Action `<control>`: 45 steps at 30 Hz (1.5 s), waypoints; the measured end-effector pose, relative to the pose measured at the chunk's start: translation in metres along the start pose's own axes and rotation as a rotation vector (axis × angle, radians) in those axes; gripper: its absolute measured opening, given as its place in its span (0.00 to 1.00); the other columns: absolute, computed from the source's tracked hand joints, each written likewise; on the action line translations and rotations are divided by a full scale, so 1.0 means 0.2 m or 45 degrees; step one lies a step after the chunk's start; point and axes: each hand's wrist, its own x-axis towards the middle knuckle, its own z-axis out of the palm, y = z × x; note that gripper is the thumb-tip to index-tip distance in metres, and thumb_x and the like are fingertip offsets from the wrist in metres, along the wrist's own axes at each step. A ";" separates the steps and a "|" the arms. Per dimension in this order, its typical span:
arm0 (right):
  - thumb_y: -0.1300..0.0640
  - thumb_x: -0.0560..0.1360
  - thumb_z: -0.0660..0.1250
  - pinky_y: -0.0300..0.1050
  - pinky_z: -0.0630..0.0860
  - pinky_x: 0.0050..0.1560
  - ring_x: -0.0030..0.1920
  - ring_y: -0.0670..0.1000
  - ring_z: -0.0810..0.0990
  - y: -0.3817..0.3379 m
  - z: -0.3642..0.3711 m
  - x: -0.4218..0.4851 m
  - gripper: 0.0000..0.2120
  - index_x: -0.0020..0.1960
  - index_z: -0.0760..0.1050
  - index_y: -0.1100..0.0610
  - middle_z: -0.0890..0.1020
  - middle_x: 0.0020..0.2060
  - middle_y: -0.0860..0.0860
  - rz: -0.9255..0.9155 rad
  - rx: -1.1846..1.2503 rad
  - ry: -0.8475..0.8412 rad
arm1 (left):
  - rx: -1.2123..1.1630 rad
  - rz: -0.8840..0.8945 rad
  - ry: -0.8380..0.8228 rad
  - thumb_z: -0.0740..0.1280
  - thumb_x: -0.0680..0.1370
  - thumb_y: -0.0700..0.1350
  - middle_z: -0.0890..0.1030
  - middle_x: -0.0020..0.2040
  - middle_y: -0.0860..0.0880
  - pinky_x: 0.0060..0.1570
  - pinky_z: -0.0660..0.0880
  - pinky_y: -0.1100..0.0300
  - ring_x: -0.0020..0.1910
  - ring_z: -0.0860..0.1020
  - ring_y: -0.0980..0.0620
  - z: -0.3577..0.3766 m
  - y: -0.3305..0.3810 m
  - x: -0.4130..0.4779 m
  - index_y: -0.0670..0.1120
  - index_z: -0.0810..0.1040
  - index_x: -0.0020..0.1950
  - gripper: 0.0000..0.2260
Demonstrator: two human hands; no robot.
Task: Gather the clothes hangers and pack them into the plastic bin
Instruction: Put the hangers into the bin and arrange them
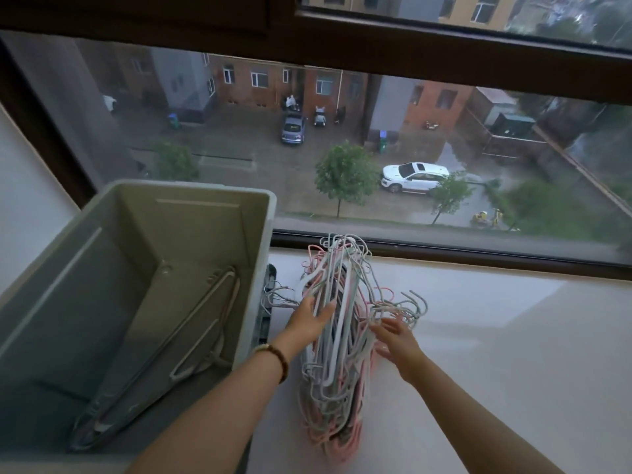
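1. My left hand [313, 319], brown bead bracelet [278, 362] on the wrist, lies flat with straight fingers against the left face of the stack. My right hand [398, 342], fingers spread and open, touches the right face by the hooks. Neither grips yet. I reckon I'm squeezing it square so it lifts as one.
2. The stack of thin pink, white and grey plastic clothes hangers [337, 388] stands on edge on the white window ledge [496, 354], just right of the bin.
3. The grey rectangular plastic bin [263, 241] sits at the ledge's left end, a few pale hangers [191, 336] already inside.
4. The dark-framed window [444, 248] runs along the far edge.
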 end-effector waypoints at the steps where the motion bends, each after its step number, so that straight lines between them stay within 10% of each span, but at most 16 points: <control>1: 0.55 0.72 0.72 0.52 0.76 0.55 0.60 0.56 0.74 0.04 -0.01 0.03 0.26 0.66 0.67 0.60 0.73 0.60 0.56 0.026 0.011 -0.010 | 0.022 -0.042 -0.014 0.57 0.77 0.62 0.58 0.77 0.46 0.71 0.62 0.51 0.74 0.60 0.45 0.04 -0.04 0.02 0.45 0.52 0.76 0.35; 6: 0.53 0.71 0.73 0.56 0.75 0.60 0.61 0.57 0.74 0.18 -0.02 0.16 0.27 0.65 0.68 0.59 0.74 0.60 0.56 0.135 0.039 -0.026 | 0.032 -0.190 -0.063 0.56 0.77 0.63 0.53 0.78 0.45 0.72 0.59 0.49 0.75 0.57 0.44 0.17 -0.14 0.14 0.45 0.46 0.77 0.37; 14: 0.65 0.75 0.65 0.48 0.77 0.43 0.43 0.57 0.77 0.24 0.05 0.25 0.14 0.61 0.71 0.63 0.77 0.43 0.60 0.015 -0.027 -0.033 | 0.305 -0.251 0.102 0.61 0.78 0.55 0.64 0.74 0.46 0.72 0.59 0.49 0.72 0.62 0.43 0.30 -0.24 0.26 0.50 0.56 0.75 0.28; 20: 0.66 0.75 0.66 0.50 0.79 0.49 0.46 0.57 0.81 0.14 -0.03 0.18 0.14 0.60 0.70 0.62 0.80 0.51 0.61 -0.095 0.056 -0.108 | 0.135 -0.110 0.177 0.60 0.79 0.52 0.63 0.75 0.47 0.72 0.59 0.50 0.73 0.62 0.44 0.34 -0.16 0.20 0.50 0.56 0.75 0.26; 24: 0.64 0.74 0.68 0.46 0.80 0.43 0.47 0.59 0.83 -0.06 -0.06 0.08 0.20 0.61 0.64 0.56 0.81 0.49 0.63 -0.185 0.134 -0.141 | -0.222 0.104 0.164 0.57 0.81 0.46 0.71 0.68 0.46 0.52 0.77 0.57 0.53 0.77 0.53 0.32 -0.01 0.12 0.51 0.58 0.73 0.21; 26: 0.61 0.75 0.67 0.41 0.80 0.36 0.38 0.54 0.82 -0.20 -0.05 0.00 0.19 0.61 0.63 0.56 0.81 0.43 0.60 -0.256 0.128 -0.114 | -0.186 0.224 0.186 0.53 0.82 0.45 0.73 0.62 0.51 0.41 0.71 0.69 0.44 0.73 0.64 0.28 0.09 0.09 0.51 0.58 0.73 0.19; 31: 0.59 0.78 0.64 0.44 0.78 0.40 0.33 0.51 0.76 -0.54 0.06 -0.17 0.16 0.63 0.64 0.59 0.76 0.33 0.54 -0.506 0.099 -0.072 | -0.217 0.447 0.266 0.49 0.83 0.44 0.64 0.73 0.51 0.69 0.64 0.56 0.71 0.66 0.50 0.10 0.33 -0.06 0.54 0.53 0.76 0.21; 39: 0.61 0.77 0.64 0.48 0.80 0.47 0.35 0.50 0.80 -0.87 0.48 -0.43 0.18 0.64 0.64 0.56 0.78 0.35 0.53 -0.630 0.120 -0.246 | -0.224 0.553 0.418 0.53 0.82 0.47 0.66 0.73 0.45 0.71 0.64 0.45 0.71 0.66 0.43 -0.48 0.40 -0.24 0.52 0.56 0.76 0.21; 42: 0.63 0.77 0.64 0.45 0.82 0.43 0.34 0.51 0.81 -0.89 0.71 -0.51 0.15 0.62 0.64 0.59 0.79 0.35 0.55 -0.602 0.161 -0.312 | -0.213 0.537 0.460 0.53 0.82 0.51 0.78 0.55 0.41 0.55 0.75 0.45 0.50 0.78 0.41 -0.72 0.30 -0.28 0.47 0.70 0.64 0.15; 45: 0.65 0.77 0.63 0.39 0.81 0.35 0.33 0.51 0.82 -0.86 0.94 -0.57 0.08 0.54 0.66 0.61 0.79 0.38 0.59 -0.546 0.207 -0.347 | -0.180 0.546 0.546 0.53 0.82 0.49 0.71 0.33 0.49 0.34 0.67 0.56 0.28 0.68 0.53 -0.94 0.16 -0.30 0.48 0.71 0.42 0.13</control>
